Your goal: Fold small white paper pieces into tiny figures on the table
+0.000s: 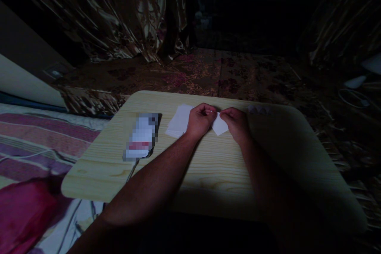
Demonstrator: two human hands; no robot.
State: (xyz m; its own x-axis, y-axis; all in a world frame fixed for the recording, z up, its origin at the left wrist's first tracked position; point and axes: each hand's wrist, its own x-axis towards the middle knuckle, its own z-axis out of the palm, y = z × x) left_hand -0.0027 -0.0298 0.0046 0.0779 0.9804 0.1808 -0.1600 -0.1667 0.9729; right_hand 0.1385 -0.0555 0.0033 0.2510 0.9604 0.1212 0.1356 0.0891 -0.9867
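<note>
One pale, smooth wooden table with rounded corners [208, 166] carries everything. Near the middle of its far edge the two hands, left hand [200, 121] and right hand [236, 123], sit close together, each pinching an edge of one small white paper piece [219, 127] with a pointed lower corner. One loose stack of white paper squares [179, 122] lies on the table just beside the left hand, its sheets too dim to count, and one flat rectangular device [141, 137] with a single thin cable [132, 170] rests toward the table's left side.
</note>
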